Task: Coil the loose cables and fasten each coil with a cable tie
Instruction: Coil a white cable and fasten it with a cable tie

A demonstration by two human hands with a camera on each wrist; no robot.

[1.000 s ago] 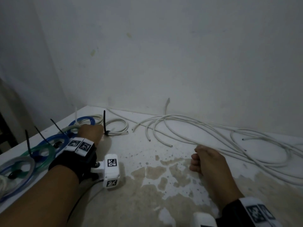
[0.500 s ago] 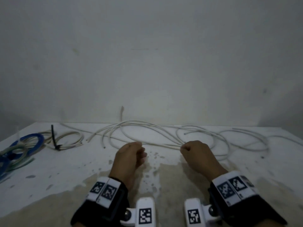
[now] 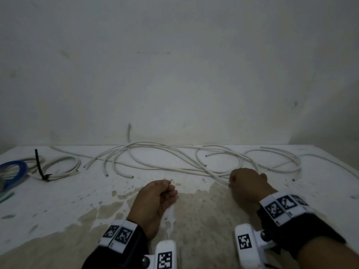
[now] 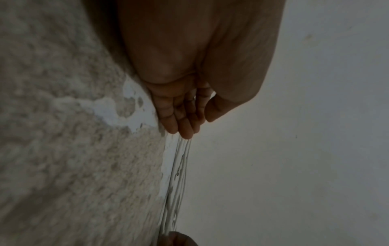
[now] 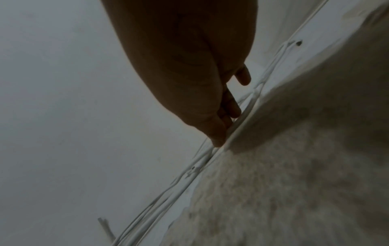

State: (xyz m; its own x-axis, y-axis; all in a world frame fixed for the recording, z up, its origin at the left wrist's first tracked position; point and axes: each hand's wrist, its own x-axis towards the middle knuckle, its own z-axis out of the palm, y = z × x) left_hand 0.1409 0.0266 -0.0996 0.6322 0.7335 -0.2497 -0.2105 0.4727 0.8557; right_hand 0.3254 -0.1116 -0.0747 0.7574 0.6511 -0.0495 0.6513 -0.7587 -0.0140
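A bare, dim white wall backs a white table (image 3: pixel 58 200) whose paint has flaked away to a tan patch near the front edge. Along the back lies a sprawl of loose white cables (image 3: pixel 174 158), looping and crossing from the middle out to the right, several cut ends showing. At the far left sits a finished white coil (image 3: pixel 62 167) cinched with a black cable tie (image 3: pixel 39 166), its tail sticking up, and just beside it, at the frame's edge, a blue coil (image 3: pixel 13 169).

By my reckoning at least two coils are done, while the whole white tangle is yet to be gathered and tied, so much of the job remains.

The right hand (image 3: pixel 246 185) is down on the nearest strand, fingers curled; the right wrist view shows fingertips (image 5: pixel 219 141) touching the cable, though whether they truly pinch it I cannot tell. The left hand (image 3: pixel 155 199) hovers near the table, well short of the cables, fingers loosely curled and holding nothing.

A second ago the left hand was over at the tied white coil and the view faced that corner; since then it has swung to the middle, and the right hand has reached forward to the loose cables.
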